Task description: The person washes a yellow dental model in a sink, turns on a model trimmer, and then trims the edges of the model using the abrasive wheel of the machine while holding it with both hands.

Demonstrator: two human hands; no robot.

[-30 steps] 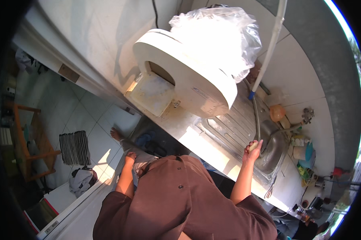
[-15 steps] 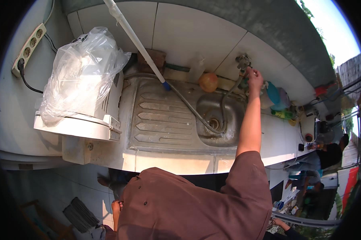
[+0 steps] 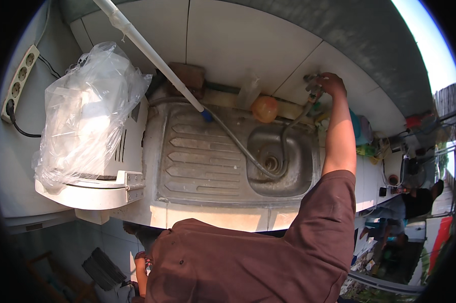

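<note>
My right hand (image 3: 332, 84) reaches across the sink to the wall tap (image 3: 313, 87), its fingers closed round the tap's top. From the tap a grey hose (image 3: 284, 132) drops into the steel sink (image 3: 309, 151), loops by the drain, then rises left to a white pipe (image 3: 157, 58) with a blue end. Low at the left of my body is my left hand (image 3: 141, 261), fingers curled. A small reddish, dark patch shows beside those fingers; I cannot make out what it is.
An orange round object (image 3: 264, 109) sits behind the bowl. Left of the sink stands a white appliance (image 3: 96, 194) under a clear plastic bag (image 3: 94, 111). A power strip (image 3: 19, 81) hangs on the wall. Bottles (image 3: 365, 150) line the right counter; people (image 3: 415, 202) are farther right.
My right hand has shifted from beside the tap's lower part onto its top, the wrist now bent over it. The view has turned slightly. Hose and pipe keep their places.
</note>
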